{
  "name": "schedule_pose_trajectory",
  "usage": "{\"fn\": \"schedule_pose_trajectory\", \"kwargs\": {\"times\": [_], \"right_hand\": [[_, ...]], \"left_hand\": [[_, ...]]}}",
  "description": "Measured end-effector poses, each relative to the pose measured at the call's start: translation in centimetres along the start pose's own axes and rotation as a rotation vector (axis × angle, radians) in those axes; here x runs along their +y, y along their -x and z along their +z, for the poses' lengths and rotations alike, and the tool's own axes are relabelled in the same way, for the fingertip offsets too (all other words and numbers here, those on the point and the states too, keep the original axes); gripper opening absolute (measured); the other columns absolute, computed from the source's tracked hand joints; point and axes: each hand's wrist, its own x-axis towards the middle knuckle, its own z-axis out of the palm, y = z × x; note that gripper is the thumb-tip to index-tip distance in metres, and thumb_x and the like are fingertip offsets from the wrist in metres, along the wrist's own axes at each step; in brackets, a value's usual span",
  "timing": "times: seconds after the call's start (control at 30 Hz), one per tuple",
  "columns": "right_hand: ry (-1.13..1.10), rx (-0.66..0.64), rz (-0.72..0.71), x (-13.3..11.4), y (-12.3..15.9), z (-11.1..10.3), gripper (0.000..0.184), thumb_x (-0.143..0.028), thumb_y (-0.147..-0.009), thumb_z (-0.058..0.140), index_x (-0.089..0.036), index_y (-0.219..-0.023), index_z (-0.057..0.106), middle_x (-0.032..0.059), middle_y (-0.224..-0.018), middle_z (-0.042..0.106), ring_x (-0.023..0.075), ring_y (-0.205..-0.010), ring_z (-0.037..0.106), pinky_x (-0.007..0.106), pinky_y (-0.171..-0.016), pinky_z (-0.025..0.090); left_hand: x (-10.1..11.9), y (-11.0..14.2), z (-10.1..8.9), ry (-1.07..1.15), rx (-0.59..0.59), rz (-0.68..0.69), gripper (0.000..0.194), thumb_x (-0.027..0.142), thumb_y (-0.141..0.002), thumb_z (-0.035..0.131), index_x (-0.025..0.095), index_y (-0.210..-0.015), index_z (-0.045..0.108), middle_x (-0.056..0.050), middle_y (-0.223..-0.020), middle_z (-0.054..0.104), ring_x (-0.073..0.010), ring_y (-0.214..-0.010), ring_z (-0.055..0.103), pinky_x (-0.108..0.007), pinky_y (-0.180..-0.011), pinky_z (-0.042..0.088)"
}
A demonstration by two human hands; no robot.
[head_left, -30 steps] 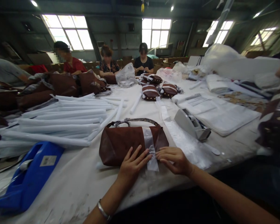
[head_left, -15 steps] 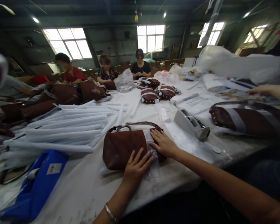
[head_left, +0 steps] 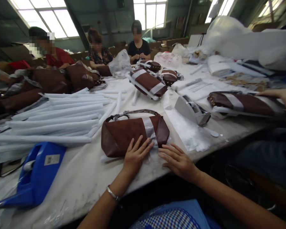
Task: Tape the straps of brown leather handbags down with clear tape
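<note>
A brown handbag (head_left: 124, 135) lies on its side on the white-covered table in front of me, its handle (head_left: 138, 112) toward the far side. A pale translucent strip (head_left: 149, 127) crosses the bag near its right end. My left hand (head_left: 137, 156) rests flat on the bag's near edge, fingers spread and fingertips at the strip. My right hand (head_left: 177, 160) is at the bag's near right corner with its fingers apart, and nothing is in it. Whether its fingertips touch the bag I cannot tell.
White rolled tubes (head_left: 62, 121) are heaped left, behind a blue tape dispenser (head_left: 41, 173). A grey tape dispenser (head_left: 193, 109) stands right. Strapped brown bags (head_left: 149, 82) lie beyond. A co-worker's hand (head_left: 281, 95) is on another bag (head_left: 243, 101) at right. Several people sit across the table.
My right hand has slid off the bag's top toward me, to its near edge. My left hand stays on the bag. Another strapped bag now lies on the far pile. The view has tilted down.
</note>
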Motion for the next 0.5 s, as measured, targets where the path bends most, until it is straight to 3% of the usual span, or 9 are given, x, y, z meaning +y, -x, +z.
{"fn": "schedule_pose_trajectory", "kwargs": {"times": [0.2, 0.37, 0.5], "right_hand": [[0.009, 0.17, 0.082, 0.2, -2.7, 1.7, 0.05, -0.017, -0.095, 0.059, -0.033, -0.142, 0.052, 0.0042, -0.125, 0.069, 0.0221, -0.123, 0.059, 0.048, -0.116, 0.04], [0.025, 0.236, -0.03, 0.7, -4.1, 1.9, 0.03, -0.013, -0.095, 0.056, -0.032, -0.112, 0.072, -0.0004, -0.097, 0.076, 0.0173, -0.094, 0.067, 0.039, -0.097, 0.051], [0.034, 0.21, -0.063, 0.8, -3.8, 1.6, 0.024, -0.014, -0.095, 0.057, -0.029, -0.105, 0.074, -0.0002, -0.093, 0.077, 0.0181, -0.087, 0.065, 0.036, -0.084, 0.051]], "left_hand": [[0.1, -0.1, -0.1, -0.014, 0.013, -0.002, 0.057, 0.013, -0.096, 0.049, 0.034, -0.149, 0.039, 0.001, -0.149, 0.05, -0.0255, -0.145, 0.036, -0.052, -0.12, 0.03], [0.2, -0.2, -0.2, -0.01, 0.004, -0.012, 0.055, 0.013, -0.097, 0.048, 0.034, -0.148, 0.042, 0.003, -0.15, 0.048, -0.0259, -0.145, 0.036, -0.052, -0.12, 0.029], [0.2, -0.2, -0.1, 0.026, -0.005, -0.035, 0.058, 0.008, -0.095, 0.047, 0.032, -0.148, 0.041, 0.003, -0.149, 0.049, -0.0245, -0.146, 0.036, -0.051, -0.12, 0.03]]}}
